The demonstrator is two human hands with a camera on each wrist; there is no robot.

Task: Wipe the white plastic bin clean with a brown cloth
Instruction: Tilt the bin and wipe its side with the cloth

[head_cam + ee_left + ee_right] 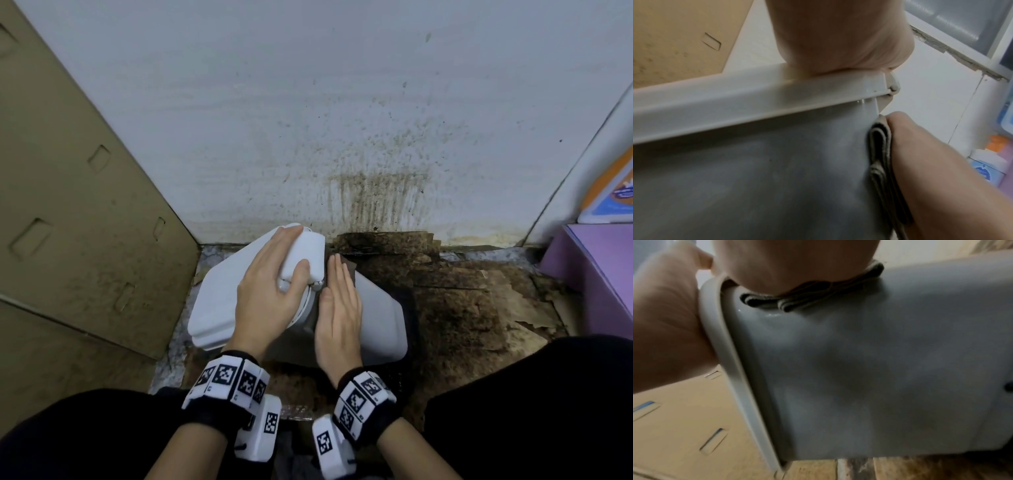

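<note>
The white plastic bin (380, 318) lies on its side on the floor, its lid (212, 301) facing left. My left hand (267, 294) grips the raised white flap on the lid, with the thumb on the near side and the fingers over the far side. My right hand (339, 301) lies flat, fingers straight, and presses the folded brown cloth (349, 265) against the bin's upturned side just behind the rim. The cloth (797, 300) shows as folded layers under that palm in the right wrist view. Most of it is hidden under the hand in the head view.
A tall cardboard sheet (68, 205) leans at the left. The white wall (376, 192) behind carries brown stains. Soiled cardboard (462, 301) covers the floor to the right, and a purple box (599, 274) stands at the far right. My knees in black frame the bottom corners.
</note>
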